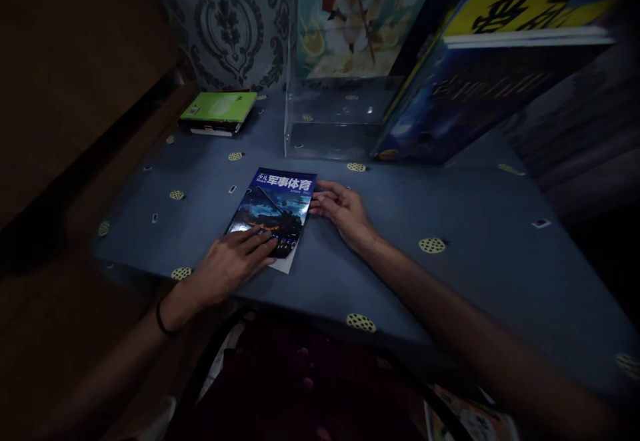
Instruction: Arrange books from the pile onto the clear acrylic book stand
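A magazine (280, 204) with a dark blue cover, white Chinese characters and a picture of a long gun barrel lies closed on the table. A white page corner juts out below its cover. My left hand (235, 258) rests palm down across its lower left corner, fingers stretched flat over the cover. At the upper right edge is my right hand (345, 214), its side on the tablecloth. Its fingers are slightly bent and apart, with the tips touching or very close to the magazine's edge. Any grip on the pages there is not visible.
A blue patterned cloth covers the table (390, 268). A small stack of books (220, 111), green on top, lies at the back left. Behind the magazine, a clear acrylic stand (330, 138) holds a picture book (360, 21); large blue and yellow books (465, 94) lean at right.
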Action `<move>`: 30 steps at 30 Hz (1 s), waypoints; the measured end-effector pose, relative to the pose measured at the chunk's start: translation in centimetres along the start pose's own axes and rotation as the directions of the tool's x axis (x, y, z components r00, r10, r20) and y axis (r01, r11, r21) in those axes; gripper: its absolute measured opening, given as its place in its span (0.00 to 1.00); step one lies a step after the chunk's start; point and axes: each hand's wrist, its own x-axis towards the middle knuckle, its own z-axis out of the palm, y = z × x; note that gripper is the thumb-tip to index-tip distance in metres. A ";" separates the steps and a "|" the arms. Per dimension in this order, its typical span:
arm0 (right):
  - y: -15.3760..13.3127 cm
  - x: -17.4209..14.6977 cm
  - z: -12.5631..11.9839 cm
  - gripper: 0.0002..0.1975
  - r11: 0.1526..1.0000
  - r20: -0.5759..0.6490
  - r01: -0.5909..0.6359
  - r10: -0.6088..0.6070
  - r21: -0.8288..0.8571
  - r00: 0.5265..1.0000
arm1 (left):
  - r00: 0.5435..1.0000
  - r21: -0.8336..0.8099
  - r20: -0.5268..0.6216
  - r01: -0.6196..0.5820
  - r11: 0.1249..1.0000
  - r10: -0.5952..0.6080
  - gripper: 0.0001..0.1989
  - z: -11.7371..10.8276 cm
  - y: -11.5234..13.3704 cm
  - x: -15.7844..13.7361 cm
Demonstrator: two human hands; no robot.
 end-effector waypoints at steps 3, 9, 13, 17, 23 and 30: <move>0.0 0.0 -0.1 0.16 1.000 0.006 0.003 -0.003 0.000 1.000 | 1.000 -0.051 -0.019 0.006 0.999 -0.007 0.18 -0.6 -0.3 0.3; 0.1 0.0 -0.2 0.18 1.000 0.021 0.018 -0.018 0.003 1.000 | 1.000 -0.092 -0.006 0.024 0.995 -0.025 0.18 -0.8 -0.1 0.4; 0.3 0.1 -0.3 0.21 1.000 0.018 0.010 -0.010 -0.011 1.000 | 0.993 -0.131 -0.087 0.073 0.989 -0.085 0.18 -0.9 -0.8 0.6; 0.0 0.1 -0.2 0.21 1.000 -0.019 -0.013 0.013 0.010 1.000 | 0.895 -0.195 -0.144 0.394 0.898 -0.423 0.20 -0.3 -3.6 1.8; -0.9 -0.3 0.5 0.19 0.989 0.080 -0.136 0.132 0.050 0.988 | 0.791 -0.555 -0.019 0.501 0.664 -0.612 0.27 1.5 -7.0 4.0; -1.6 -1.5 1.7 0.18 0.995 0.147 -0.102 0.101 0.000 0.984 | 0.665 -0.866 0.225 0.471 0.166 -0.712 0.26 0.6 -6.7 5.0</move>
